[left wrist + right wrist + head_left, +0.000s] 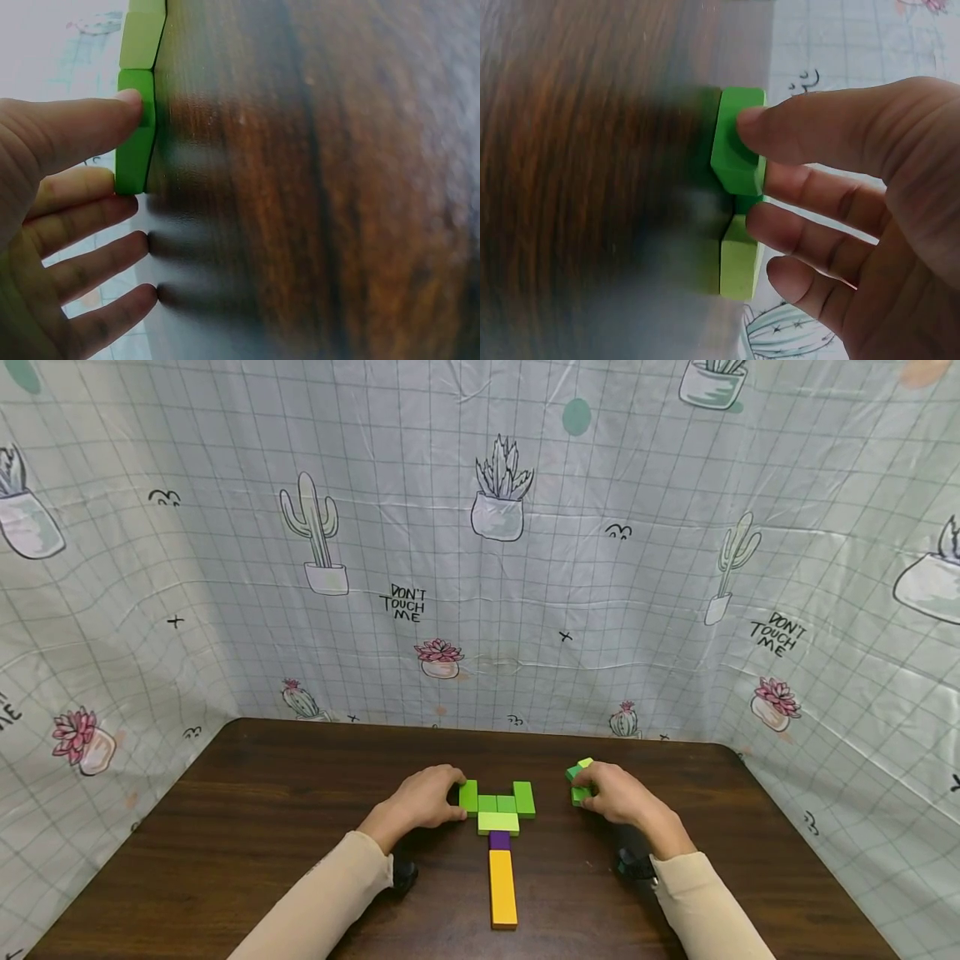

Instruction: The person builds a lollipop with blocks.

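My left hand (429,797) pinches a green block (468,797) between thumb and fingers, at the left end of a flat block figure. Beside it lie two small green blocks (497,803), and another upright-laid green block (524,799) is at the right end. Below them come a light green block (498,823), a purple block (499,841) and a long yellow-orange block (503,889). To the right, my right hand (617,792) pinches a green block (739,142), its thumb on the side face. A light green block (739,259) sits near its other fingertips; the hand partly covers this group.
The dark wooden table (300,768) holds all the blocks. Behind and at both sides hangs a white gridded cloth (480,610) printed with cacti, meeting the table's back edge. A dark band (636,865) is on the right wrist.
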{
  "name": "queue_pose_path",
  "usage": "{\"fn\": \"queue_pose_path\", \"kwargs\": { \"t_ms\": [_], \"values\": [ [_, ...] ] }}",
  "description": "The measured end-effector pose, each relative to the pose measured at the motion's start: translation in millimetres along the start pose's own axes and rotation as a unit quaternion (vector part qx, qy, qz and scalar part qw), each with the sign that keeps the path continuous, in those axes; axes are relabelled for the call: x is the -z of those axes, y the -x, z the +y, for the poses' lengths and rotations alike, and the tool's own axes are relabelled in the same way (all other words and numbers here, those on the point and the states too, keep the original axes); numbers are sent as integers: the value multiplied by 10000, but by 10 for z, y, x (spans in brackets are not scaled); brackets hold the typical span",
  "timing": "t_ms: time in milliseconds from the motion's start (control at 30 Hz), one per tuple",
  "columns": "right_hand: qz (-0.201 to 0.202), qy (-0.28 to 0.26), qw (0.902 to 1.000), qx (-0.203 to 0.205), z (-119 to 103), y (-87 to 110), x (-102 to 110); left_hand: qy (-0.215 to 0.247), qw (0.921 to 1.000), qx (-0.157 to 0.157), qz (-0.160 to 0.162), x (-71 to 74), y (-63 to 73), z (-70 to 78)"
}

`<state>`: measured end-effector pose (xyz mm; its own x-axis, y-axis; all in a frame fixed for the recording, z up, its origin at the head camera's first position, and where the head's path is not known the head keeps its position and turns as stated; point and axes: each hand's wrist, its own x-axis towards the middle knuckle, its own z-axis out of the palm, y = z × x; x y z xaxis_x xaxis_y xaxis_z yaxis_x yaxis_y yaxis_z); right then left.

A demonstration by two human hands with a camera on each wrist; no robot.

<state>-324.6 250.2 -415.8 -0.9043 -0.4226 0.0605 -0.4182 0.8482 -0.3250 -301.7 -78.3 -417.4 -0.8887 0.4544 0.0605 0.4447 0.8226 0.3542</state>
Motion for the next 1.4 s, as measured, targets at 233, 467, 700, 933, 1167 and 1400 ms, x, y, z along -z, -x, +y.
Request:
{"fn": "queue_pose_path", "kwargs": {
  "t_ms": [233, 467, 700, 933, 1167, 1400],
  "values": [
    [-56, 32, 9999, 90, -37, 9, 0, 59, 10000, 58, -36, -6, 0, 10],
    [-24, -58, 9999, 152, -24, -3, -26, 68, 9999, 106, -40, 8, -10, 7],
    [137, -43, 9985, 528, -66, -21, -34, 99, 9999, 93, -46, -12, -22, 10],
    [300, -109, 9980, 543, -174, -86, -36, 66, 9999, 121, -19, -17, -16, 1],
    [223, 48, 9964, 814, -356, -209, -47, 109, 9998, 164, 15, -15, -16, -16],
    [185, 1, 9935, 1122, -574, -323, -59, 107, 9998, 140, -7, -18, -24, -11]
  ]
}}
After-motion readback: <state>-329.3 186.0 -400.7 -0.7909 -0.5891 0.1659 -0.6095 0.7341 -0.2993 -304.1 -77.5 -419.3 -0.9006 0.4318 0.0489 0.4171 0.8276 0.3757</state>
